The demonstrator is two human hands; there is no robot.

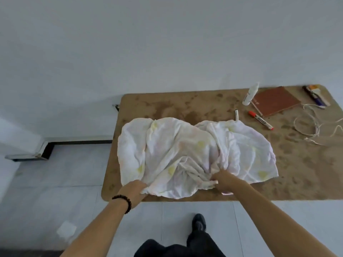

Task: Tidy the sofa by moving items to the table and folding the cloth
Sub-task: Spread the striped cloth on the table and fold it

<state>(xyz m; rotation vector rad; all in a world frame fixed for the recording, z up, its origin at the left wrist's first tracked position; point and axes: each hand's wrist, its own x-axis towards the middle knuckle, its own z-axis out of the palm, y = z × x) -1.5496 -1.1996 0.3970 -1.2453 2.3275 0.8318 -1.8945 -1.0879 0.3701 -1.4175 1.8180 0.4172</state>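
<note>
A crumpled white cloth [185,151] with pale yellow spots lies spread over the near left part of the brown table [306,173]. My left hand [132,191], with a dark bead bracelet at the wrist, grips the cloth's near edge at the table's front. My right hand [222,179] pinches a bunched fold of the cloth near its near middle. The sofa is not in view.
At the table's far right lie a white bottle [250,94], a brown notebook [274,101], a red-capped marker [260,120], a small white pen [236,114], a white cord [313,127] and several pens [315,96]. White wall behind. Tiled floor and my shoe [199,222] below.
</note>
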